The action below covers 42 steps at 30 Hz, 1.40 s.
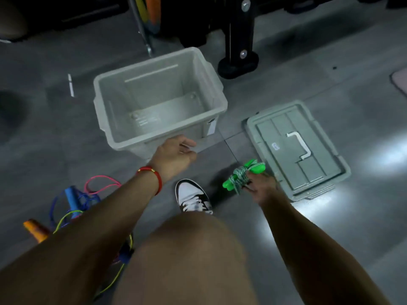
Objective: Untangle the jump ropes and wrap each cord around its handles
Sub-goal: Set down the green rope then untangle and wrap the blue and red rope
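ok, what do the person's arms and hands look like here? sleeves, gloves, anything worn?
Both forearms are bare, with no sleeves in view. Left hand and right hand wear no gloves. A red cord bracelet with a small gold bead circles the left wrist. No watch or rings can be made out.

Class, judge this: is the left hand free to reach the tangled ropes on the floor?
Probably yes: the left hand holds nothing at the grey plastic bin, and the tangled coloured jump ropes lie uncovered beside that arm.
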Available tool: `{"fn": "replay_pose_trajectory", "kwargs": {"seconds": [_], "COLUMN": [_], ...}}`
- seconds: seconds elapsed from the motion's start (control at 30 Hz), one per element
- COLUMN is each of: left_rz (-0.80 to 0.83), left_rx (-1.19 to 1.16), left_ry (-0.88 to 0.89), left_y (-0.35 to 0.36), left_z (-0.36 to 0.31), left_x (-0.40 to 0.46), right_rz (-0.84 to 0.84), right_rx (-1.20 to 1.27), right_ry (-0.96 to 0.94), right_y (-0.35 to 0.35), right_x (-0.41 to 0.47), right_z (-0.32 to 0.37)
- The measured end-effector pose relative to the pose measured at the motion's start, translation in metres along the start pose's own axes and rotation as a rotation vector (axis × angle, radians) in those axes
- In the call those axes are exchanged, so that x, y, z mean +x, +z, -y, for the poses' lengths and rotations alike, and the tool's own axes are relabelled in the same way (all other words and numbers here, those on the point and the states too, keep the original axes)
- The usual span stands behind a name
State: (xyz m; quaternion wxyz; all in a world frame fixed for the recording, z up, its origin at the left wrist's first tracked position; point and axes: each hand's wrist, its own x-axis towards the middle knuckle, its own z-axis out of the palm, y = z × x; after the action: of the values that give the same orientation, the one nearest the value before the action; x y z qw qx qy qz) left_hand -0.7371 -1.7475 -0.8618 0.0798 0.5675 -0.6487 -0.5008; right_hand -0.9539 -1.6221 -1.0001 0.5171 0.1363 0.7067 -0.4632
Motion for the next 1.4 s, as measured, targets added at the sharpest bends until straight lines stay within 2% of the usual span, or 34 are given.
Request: {"fn": "replay_pose_trajectory", "kwargs": {"seconds": [0.1, 0.2, 0.37, 0.47, 0.6, 0.7, 0.83, 0.9, 1.03, 1.13, 1.2, 1.27, 1.33, 1.4], "left_rz": [0.036, 0.057, 0.031, 0.001, -0.083, -0.154, -0.232, -0.248, -0.227, -0.077, -0.053, -0.069, -0.090, -0.067], "left_rx": [0.040, 0.085, 0.075, 0.084, 0.112, 0.182, 0.284, 0.390, 0.522, 0.581, 0.622, 0.629, 0.608, 0.583], "left_ry": [-0.014, -0.045, -0.086, -0.089, -0.065, -0.033, -0.012, -0.018, -0.191, -0.337, -0.347, -0.346, -0.316, -0.300], "left_y": [0.008, 0.003, -0.021, -0.041, -0.075, -0.108, -0.166, -0.194, -0.229, -0.233, -0.236, -0.236, -0.234, -0.232], "left_z": [0.018, 0.038, 0.063, 0.069, 0.070, 0.075, 0.088, 0.103, 0.151, 0.178, 0.195, 0.208, 0.217, 0.222], "left_x": [0.017, 0.023, 0.010, -0.017, -0.078, -0.130, -0.203, -0.236, -0.284, -0.297, -0.298, -0.299, -0.303, -0.306], "right_rz": [-0.028, 0.081, -0.039, 0.107, 0.324, 0.461, 0.613, 0.745, 0.899, 0.931, 0.999, 1.104, 1.079, 0.969], "right_rx": [0.052, 0.108, -0.063, -0.203, -0.357, -0.654, -1.003, -1.252, -1.933, -2.270, -2.373, -2.450, -2.505, -2.533], "right_ry": [-0.056, -0.096, -0.018, -0.054, -0.226, -0.465, -0.667, -0.753, -0.992, -1.210, -1.202, -1.050, -0.805, -0.673], "right_y": [0.018, 0.028, 0.023, 0.025, 0.049, 0.081, 0.141, 0.177, 0.249, 0.289, 0.313, 0.317, 0.300, 0.275], "right_x": [0.028, 0.051, 0.062, 0.025, -0.051, -0.117, -0.212, -0.251, -0.309, -0.319, -0.303, -0.284, -0.257, -0.217], "right_z": [-0.007, -0.002, -0.002, 0.001, 0.032, 0.053, 0.074, 0.076, 0.039, -0.022, -0.081, -0.139, -0.182, -0.217]}}
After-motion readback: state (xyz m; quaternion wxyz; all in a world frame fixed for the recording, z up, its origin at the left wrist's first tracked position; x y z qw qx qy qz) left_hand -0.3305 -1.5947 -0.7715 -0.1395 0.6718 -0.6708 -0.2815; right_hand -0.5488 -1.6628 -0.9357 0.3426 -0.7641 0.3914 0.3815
